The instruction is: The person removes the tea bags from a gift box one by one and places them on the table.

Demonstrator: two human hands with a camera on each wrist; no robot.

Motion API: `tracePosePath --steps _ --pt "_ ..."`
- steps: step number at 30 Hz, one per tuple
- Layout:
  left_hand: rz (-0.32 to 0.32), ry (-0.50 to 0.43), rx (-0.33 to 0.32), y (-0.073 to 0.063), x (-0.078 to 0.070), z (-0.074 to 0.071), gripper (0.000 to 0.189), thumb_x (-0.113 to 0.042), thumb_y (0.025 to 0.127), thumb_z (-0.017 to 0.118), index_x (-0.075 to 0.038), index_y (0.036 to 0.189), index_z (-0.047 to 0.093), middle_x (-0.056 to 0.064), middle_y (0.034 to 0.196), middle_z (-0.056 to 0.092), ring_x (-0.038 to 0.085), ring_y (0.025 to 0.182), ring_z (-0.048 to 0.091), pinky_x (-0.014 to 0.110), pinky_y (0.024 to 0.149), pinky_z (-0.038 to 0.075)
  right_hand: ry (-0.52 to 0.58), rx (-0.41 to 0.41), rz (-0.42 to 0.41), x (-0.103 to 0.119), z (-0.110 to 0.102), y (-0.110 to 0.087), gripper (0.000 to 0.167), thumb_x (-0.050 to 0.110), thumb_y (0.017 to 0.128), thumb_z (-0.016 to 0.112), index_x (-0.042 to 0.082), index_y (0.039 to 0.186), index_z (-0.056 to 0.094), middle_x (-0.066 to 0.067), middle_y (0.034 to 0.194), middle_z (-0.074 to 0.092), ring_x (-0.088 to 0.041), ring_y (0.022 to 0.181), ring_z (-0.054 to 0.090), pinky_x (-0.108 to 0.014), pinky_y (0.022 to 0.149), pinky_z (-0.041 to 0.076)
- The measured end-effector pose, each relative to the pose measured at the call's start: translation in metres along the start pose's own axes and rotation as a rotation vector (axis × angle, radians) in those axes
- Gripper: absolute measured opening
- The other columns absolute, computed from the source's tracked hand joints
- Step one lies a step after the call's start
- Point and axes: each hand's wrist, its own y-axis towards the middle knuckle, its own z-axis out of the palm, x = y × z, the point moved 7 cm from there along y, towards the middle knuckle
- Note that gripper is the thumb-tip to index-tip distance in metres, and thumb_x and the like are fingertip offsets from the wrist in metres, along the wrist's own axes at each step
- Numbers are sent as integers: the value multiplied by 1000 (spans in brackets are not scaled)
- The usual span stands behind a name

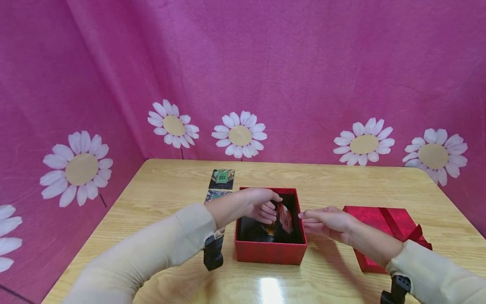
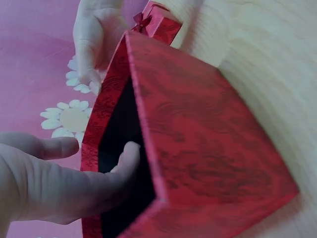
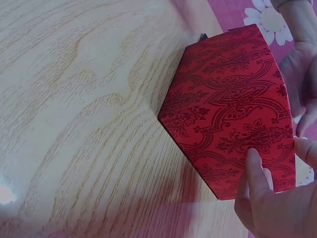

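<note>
A red patterned box with a black inside stands uncovered on the table. My left hand reaches into it from above, thumb and fingers apart in the left wrist view. Beside its fingertips a small red printed packet leans inside the box; whether they touch it I cannot tell. Something round and shiny, with a golden part, lies partly hidden below the hand. My right hand rests against the box's right side, its extended fingers on the outer wall and its thumb tip at the rim.
The red lid with a dark red ribbon bow lies right of the box, partly behind the right forearm. Left of the box, a dark card with a green label heads a column of cards, partly covered by the left arm. A pink flowered cloth hangs behind.
</note>
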Motion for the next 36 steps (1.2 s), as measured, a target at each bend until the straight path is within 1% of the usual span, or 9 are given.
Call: tracePosePath --steps 5,8,11,16,19,24,29,33,36 --pt "7 4 49 9 -14 12 31 -13 94 57 9 115 53 16 90 58 24 83 59 40 104 50 -10 21 -8 1 1 0 43 18 94 59 -10 126 53 -4 101 73 -13 91 72 -26 84 58" --pt "-3 39 52 15 -17 19 19 -6 92 58 7 106 57 13 83 53 23 78 56 39 103 50 -18 9 0 1 0 0 47 19 93 60 -10 129 51 -5 103 73 -13 93 72 -26 85 58" --pt "-31 93 47 21 -14 27 11 -1 91 58 6 99 58 14 85 53 25 86 59 39 102 51 -11 -2 12 0 0 0 43 20 93 61 -7 126 56 -5 104 73 -14 94 72 -26 85 58" --pt "-51 216 53 26 -7 39 15 3 91 54 9 103 60 19 99 62 29 108 62 39 100 52 0 12 14 -2 0 0 29 20 93 61 0 114 65 -3 101 73 -13 92 72 -25 85 58" --pt "-30 261 50 27 -8 42 17 4 90 53 10 104 62 17 88 60 27 93 63 40 99 53 -8 21 11 -2 0 0 32 21 93 61 -1 116 62 -2 101 73 -12 92 71 -25 85 58" --pt "-5 258 62 24 -16 43 17 5 92 51 12 104 61 11 75 49 21 72 52 41 101 51 -19 2 18 -2 -1 0 42 21 93 61 -6 124 55 -2 100 73 -11 90 71 -24 85 58" --pt "-5 258 63 23 -21 40 16 4 92 53 12 103 62 14 81 53 25 89 62 39 100 52 -31 4 8 1 1 -2 51 19 92 61 -13 130 48 -2 98 74 -10 88 72 -24 84 58" --pt "-10 317 76 22 -23 35 19 3 92 54 12 106 64 22 103 65 28 107 63 37 100 52 -14 5 6 2 2 -2 45 18 92 61 -10 126 54 -2 96 74 -10 87 72 -24 83 58" --pt "-7 386 93 20 -25 30 21 2 93 54 9 109 66 20 112 66 25 104 63 36 100 52 -2 24 -2 2 3 -2 44 18 91 61 -9 125 55 -2 97 74 -11 89 72 -25 84 58"
